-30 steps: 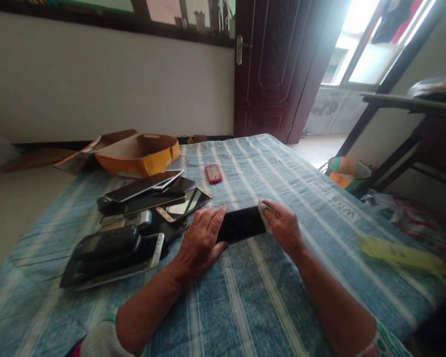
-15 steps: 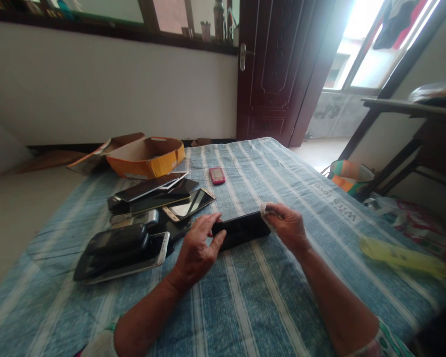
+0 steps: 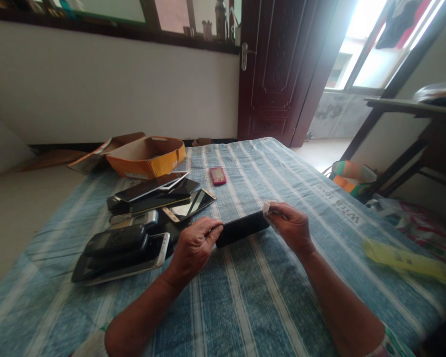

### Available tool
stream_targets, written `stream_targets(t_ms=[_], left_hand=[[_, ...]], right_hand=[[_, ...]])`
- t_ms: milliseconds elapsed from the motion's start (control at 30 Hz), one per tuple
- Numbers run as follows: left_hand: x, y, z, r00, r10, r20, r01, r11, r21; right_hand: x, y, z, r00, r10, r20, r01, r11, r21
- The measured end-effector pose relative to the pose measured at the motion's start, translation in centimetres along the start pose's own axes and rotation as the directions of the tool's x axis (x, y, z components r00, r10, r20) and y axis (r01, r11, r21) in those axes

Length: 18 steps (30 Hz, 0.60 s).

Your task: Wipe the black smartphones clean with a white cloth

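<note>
Left hand point(image 3: 192, 248) fingers pinching the near end of a black phone point(image 3: 241, 229) tipped on edge, right hand point(image 3: 290, 227) pinching a white wipe point(image 3: 267, 208) at its far end — pile of phones point(image 3: 141, 218) at nine o'clock, pink phone point(image 3: 217, 175) at twelve, on the striped cloth point(image 3: 245, 297).

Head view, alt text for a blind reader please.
The left hand and right hand hold a black phone on edge on a striped blue cloth, the right also pinching a white wipe. More phones lie piled at left.
</note>
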<state>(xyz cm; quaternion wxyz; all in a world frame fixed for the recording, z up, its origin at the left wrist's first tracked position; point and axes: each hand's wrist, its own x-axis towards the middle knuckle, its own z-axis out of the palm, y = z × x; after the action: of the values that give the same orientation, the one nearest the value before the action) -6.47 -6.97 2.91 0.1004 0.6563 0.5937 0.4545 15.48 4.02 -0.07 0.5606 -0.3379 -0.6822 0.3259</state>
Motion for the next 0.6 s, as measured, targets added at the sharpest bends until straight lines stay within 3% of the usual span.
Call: stream_targets(t_ms=[133,367,600], left_hand=[[-0.3,0.2,0.2,0.994,0.104,-0.018,-0.103,0.993,0.052],[-0.9,0.7,0.5,0.989,0.142,-0.037,-0.141,0.989,0.037],[-1.3,1.2,0.8,0.975,0.220,-0.043,-0.218,0.975,0.035]], right_hand=[[0.0,0.0,-0.1,1.000,-0.016,-0.012,0.016,1.000,-0.013],[-0.2,-0.4,0.0,0.994,0.001,-0.108,-0.007,0.998,-0.055],[0.0,-0.5,-0.2,0.969,0.202,-0.143,-0.201,0.979,0.019]])
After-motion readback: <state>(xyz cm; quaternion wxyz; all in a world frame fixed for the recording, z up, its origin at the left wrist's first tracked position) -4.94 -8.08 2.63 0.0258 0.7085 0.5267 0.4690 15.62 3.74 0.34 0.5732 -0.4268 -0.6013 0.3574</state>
